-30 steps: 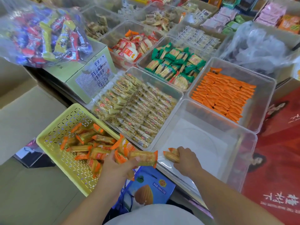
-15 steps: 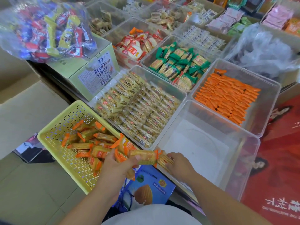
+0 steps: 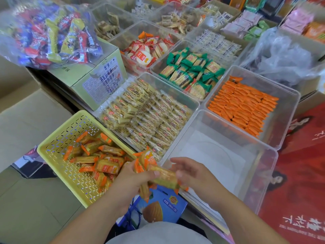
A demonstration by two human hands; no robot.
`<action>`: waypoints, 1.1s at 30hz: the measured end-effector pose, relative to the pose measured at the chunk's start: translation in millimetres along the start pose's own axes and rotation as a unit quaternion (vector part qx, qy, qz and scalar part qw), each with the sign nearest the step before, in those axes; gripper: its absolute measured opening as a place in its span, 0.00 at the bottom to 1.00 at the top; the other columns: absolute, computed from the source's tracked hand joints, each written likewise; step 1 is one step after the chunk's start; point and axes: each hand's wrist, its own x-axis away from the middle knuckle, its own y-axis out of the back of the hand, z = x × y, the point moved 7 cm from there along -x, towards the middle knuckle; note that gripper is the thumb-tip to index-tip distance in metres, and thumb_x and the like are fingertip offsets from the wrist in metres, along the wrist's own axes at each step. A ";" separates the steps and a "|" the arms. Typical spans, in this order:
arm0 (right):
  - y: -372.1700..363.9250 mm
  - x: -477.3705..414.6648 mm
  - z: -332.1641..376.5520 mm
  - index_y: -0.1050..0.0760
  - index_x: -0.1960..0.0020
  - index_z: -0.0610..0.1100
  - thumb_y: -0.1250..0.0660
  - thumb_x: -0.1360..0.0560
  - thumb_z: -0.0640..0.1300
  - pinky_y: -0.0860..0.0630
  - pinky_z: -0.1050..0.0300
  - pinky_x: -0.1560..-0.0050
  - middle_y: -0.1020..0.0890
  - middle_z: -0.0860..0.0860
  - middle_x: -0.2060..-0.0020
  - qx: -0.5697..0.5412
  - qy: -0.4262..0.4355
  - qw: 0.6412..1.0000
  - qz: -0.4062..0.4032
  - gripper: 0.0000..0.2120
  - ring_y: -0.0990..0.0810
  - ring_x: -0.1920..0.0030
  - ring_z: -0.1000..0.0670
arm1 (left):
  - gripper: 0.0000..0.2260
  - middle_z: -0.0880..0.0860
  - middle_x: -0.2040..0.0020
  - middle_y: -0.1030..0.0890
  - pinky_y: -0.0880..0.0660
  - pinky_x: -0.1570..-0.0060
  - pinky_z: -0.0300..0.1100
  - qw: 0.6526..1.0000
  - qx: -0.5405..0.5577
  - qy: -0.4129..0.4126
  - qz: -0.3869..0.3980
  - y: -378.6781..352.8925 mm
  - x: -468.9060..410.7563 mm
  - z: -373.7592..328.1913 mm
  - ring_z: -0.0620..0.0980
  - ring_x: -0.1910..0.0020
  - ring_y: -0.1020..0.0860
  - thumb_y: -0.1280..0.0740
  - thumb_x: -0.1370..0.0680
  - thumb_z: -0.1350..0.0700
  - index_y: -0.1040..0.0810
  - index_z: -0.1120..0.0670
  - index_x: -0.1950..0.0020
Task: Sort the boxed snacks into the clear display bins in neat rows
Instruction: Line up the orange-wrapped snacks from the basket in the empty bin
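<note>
The left hand point(image 3: 130, 180), low in the centre of the frame, grips a bunch of orange-ended snack packets point(image 3: 146, 161), fingers curled round them. The thumb lies on the topmost packet point(image 3: 165, 176), which sticks out sideways to the right. The right hand point(image 3: 197, 175) is just beside that packet's right end with its fingers loosely spread. Motion blur hides whether the thumb pinches the wrapper, so its hold cannot be told.

More of the same packets lie jumbled in the yellow basket point(image 3: 58, 152) at the lower left. The empty clear bin point(image 3: 216, 155), lower centre-right, is directly beyond the hands with nothing in it yet. Above it in the frame, a bin of orange packets point(image 3: 284, 117) shows the tidy rows aimed for.

Each packet looks light, a thin film sleeve around a flat, stiff cracker block. The film is likely slick, so packets in a bunch may slide against one another. The crackers inside are probably brittle, so a hard squeeze across the middle risks breaking them.

The crimped orange ends are soft and floppy and give poor control. The better hold seems to be a light pinch on the two long edges of the firm block, keeping it flat. Taking them one or a few at a time should help seat them squarely against the bin's near wall.
</note>
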 end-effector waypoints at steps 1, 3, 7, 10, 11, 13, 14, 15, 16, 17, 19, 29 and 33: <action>-6.6 4.4 7.7 0.21 0.39 0.62 0.27 0.31 0.63 0.21 0.56 0.45 0.17 0.55 0.46 0.019 0.011 0.999 0.026 0.22 0.18 0.45 0.52 | 0.24 0.69 0.51 0.17 0.18 0.57 0.54 1.000 -0.012 0.006 0.022 -4.7 -0.1 -0.2 0.63 0.56 0.16 0.19 0.38 0.50 0.18 0.55 0.45; -14.1 7.3 15.5 0.21 0.39 0.57 0.23 0.29 0.54 0.22 0.58 0.50 0.16 0.53 0.50 0.083 0.036 0.995 0.045 0.19 0.17 0.51 0.52 | 0.17 0.62 0.51 0.14 0.19 0.56 0.53 0.998 -0.025 0.008 0.055 -13.5 0.2 -1.9 0.62 0.55 0.15 0.20 0.36 0.50 0.16 0.50 0.49; -5.2 6.0 18.9 0.18 0.46 0.48 0.25 0.28 0.47 0.26 0.64 0.60 0.16 0.51 0.56 -0.040 0.023 0.999 0.003 0.11 0.20 0.60 0.56 | 0.16 0.62 0.51 0.14 0.20 0.54 0.56 0.999 -0.004 -0.009 0.046 -20.0 -0.4 -5.6 0.58 0.58 0.16 0.21 0.35 0.42 0.15 0.44 0.50; -5.5 3.8 11.4 0.21 0.44 0.42 0.30 0.22 0.46 0.24 0.59 0.54 0.16 0.47 0.51 -0.190 -0.015 0.981 -0.027 0.10 0.18 0.53 0.51 | 0.18 0.61 0.49 0.14 0.21 0.53 0.57 0.999 0.023 -0.020 0.028 -20.5 -0.5 -6.0 0.60 0.56 0.17 0.23 0.31 0.41 0.17 0.44 0.44; -9.5 2.5 10.1 0.22 0.44 0.41 0.33 0.20 0.46 0.25 0.58 0.54 0.16 0.46 0.52 -0.194 -0.022 0.980 -0.029 0.09 0.18 0.53 0.50 | 0.19 0.61 0.49 0.14 0.21 0.55 0.56 0.999 0.023 -0.023 0.030 -21.8 -0.1 -5.9 0.62 0.56 0.17 0.23 0.31 0.41 0.18 0.44 0.42; -20.2 0.0 9.8 0.24 0.44 0.39 0.36 0.18 0.47 0.25 0.59 0.57 0.16 0.46 0.54 -0.186 -0.031 0.982 -0.025 0.11 0.19 0.55 0.49 | 0.22 0.62 0.50 0.14 0.21 0.57 0.54 0.999 0.013 -0.025 0.044 -26.7 0.9 -5.3 0.63 0.56 0.17 0.22 0.31 0.39 0.19 0.43 0.40; -24.9 -1.1 9.9 0.24 0.42 0.41 0.36 0.18 0.48 0.23 0.59 0.56 0.16 0.46 0.52 -0.181 -0.032 0.983 -0.022 0.11 0.18 0.53 0.48 | 0.24 0.62 0.50 0.14 0.20 0.58 0.52 0.998 0.003 -0.025 0.052 -28.9 1.1 -4.8 0.63 0.56 0.17 0.22 0.32 0.38 0.20 0.42 0.39; -29.0 -1.4 9.7 0.25 0.38 0.45 0.37 0.17 0.49 0.22 0.58 0.53 0.15 0.48 0.48 -0.176 -0.033 0.984 -0.017 0.11 0.17 0.49 0.49 | 0.26 0.60 0.52 0.14 0.21 0.59 0.51 0.998 -0.009 -0.024 0.057 -30.1 0.9 -4.3 0.59 0.58 0.16 0.22 0.33 0.38 0.20 0.43 0.38; -31.7 -1.1 8.8 0.28 0.34 0.53 0.37 0.17 0.51 0.22 0.56 0.47 0.15 0.52 0.45 -0.171 -0.035 0.985 -0.012 0.12 0.16 0.45 0.50 | 0.27 0.58 0.55 0.13 0.21 0.59 0.49 0.998 -0.024 -0.023 0.059 -30.3 0.7 -4.2 0.54 0.61 0.16 0.22 0.33 0.37 0.21 0.44 0.37; -33.6 -1.0 7.3 0.32 0.31 0.60 0.37 0.18 0.53 0.23 0.54 0.41 0.16 0.55 0.43 -0.172 -0.039 0.984 -0.008 0.16 0.17 0.42 0.52 | 0.28 0.56 0.57 0.13 0.21 0.58 0.48 0.997 -0.041 -0.023 0.058 -29.9 0.1 -4.0 0.50 0.65 0.16 0.22 0.34 0.36 0.20 0.44 0.38; -34.8 -0.5 2.8 0.36 0.28 0.64 0.36 0.20 0.55 0.24 0.51 0.35 0.16 0.57 0.42 -0.176 -0.044 0.983 -0.005 0.22 0.17 0.40 0.53 | 0.28 0.55 0.58 0.13 0.22 0.56 0.48 0.996 -0.061 -0.020 0.062 -28.7 -0.4 -3.4 0.47 0.67 0.17 0.22 0.35 0.34 0.20 0.43 0.38; 64.6 -19.9 -57.1 0.21 0.41 0.49 0.35 0.19 0.54 0.19 0.46 0.51 0.16 0.52 0.53 0.002 -0.112 0.966 -0.234 0.12 0.17 0.53 0.49 | 0.32 0.62 0.64 0.20 0.23 0.56 0.54 0.999 0.031 -0.004 0.023 -13.4 0.6 -4.6 0.58 0.69 0.25 0.26 0.36 0.37 0.21 0.54 0.39; 92.5 -37.6 -95.4 0.27 0.40 0.46 0.33 0.22 0.57 0.23 0.49 0.55 0.21 0.50 0.52 0.187 -0.158 0.933 -0.263 0.17 0.20 0.55 0.47 | 0.32 0.61 0.65 0.21 0.24 0.54 0.56 0.999 0.053 0.004 0.011 -5.0 1.4 -0.2 0.57 0.72 0.26 0.26 0.35 0.37 0.22 0.55 0.38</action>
